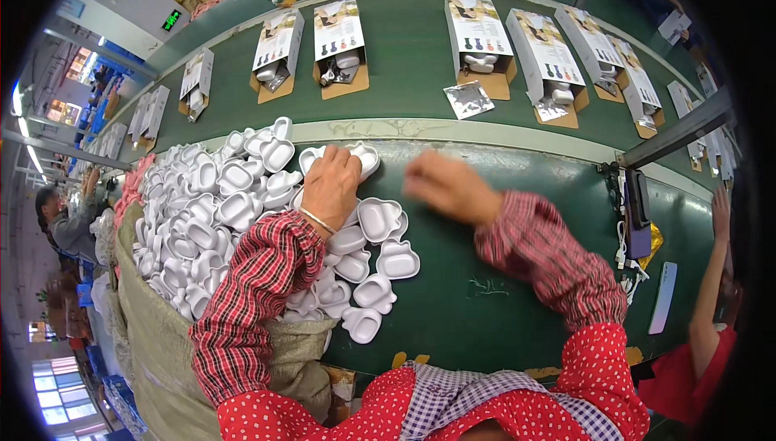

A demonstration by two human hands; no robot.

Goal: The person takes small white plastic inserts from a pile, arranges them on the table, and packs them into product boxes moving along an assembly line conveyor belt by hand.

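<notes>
My left hand [330,189] is closed, its fingers curled down onto a white plastic shell [368,160] at the far edge of the pile. Part of that shell is hidden under the fingers. My right hand [453,187] hovers over the green tabletop [485,295], a little to the right of the left hand. Motion smears its fingers, so whether they hold anything does not show. Many white shells with rounded hollows [237,176] spill from an olive sack [153,336] on the left. Several loose ones [398,259] lie below and right of my left wrist.
Beyond a pale ledge [388,130], open printed boxes [339,29] with white parts stand on a green conveyor. A silver pouch [468,100] lies beside one. A phone [663,297] and white cables [622,247] are at the right, near a metal post [679,130]. Other people work at both sides.
</notes>
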